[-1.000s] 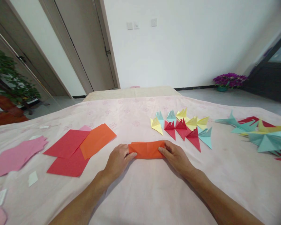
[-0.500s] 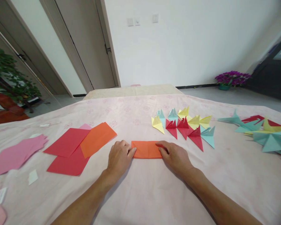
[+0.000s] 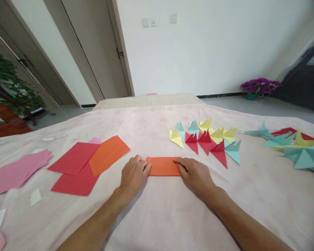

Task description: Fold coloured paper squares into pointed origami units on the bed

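Observation:
An orange sheet of paper (image 3: 164, 166), folded to a narrow rectangle, lies flat on the cloth in front of me. My left hand (image 3: 135, 172) grips its left end, thumb on top and fingers curled behind. At the right end, my right hand (image 3: 196, 174) pinches the paper between thumb and forefinger. Both hands rest on the table. Beyond my right hand stand several folded paper cranes in red (image 3: 205, 139), yellow (image 3: 176, 137) and light blue (image 3: 233, 150).
Red sheets (image 3: 74, 158) and orange sheets (image 3: 110, 155) lie to the left, with a pink stack (image 3: 18, 172) farther out. More folded cranes (image 3: 305, 155) are heaped at the far right. A pale patterned tablecloth (image 3: 162, 216) covers the table.
The orange paper's top face now looks smooth, where a vertical crease and folded flap lines showed before. Both hands keep nearly the same places at its ends.

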`<state>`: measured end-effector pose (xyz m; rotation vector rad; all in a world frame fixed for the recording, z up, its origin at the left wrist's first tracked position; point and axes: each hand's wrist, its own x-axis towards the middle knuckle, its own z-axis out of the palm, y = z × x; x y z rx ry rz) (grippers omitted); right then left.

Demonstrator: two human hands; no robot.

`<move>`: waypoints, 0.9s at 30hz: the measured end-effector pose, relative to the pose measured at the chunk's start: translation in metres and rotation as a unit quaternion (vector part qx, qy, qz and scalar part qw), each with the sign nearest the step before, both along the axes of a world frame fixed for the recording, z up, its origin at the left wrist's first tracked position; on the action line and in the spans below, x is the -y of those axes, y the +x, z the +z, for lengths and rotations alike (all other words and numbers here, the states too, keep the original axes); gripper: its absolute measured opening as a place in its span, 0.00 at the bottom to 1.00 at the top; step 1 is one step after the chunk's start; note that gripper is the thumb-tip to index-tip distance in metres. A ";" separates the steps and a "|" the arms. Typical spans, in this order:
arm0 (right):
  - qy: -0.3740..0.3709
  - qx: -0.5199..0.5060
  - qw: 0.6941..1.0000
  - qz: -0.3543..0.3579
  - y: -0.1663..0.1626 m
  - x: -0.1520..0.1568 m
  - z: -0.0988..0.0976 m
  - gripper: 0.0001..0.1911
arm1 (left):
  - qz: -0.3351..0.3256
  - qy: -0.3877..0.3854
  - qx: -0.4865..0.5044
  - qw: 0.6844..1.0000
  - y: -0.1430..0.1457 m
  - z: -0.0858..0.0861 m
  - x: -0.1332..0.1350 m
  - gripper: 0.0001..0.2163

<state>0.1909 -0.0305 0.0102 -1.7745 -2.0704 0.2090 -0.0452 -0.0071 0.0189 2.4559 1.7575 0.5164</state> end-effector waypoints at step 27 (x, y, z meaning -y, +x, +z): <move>-0.009 0.045 0.999 0.008 -0.004 -0.001 0.002 0.16 | 0.018 0.004 -0.109 0.994 0.005 -0.003 -0.002 0.16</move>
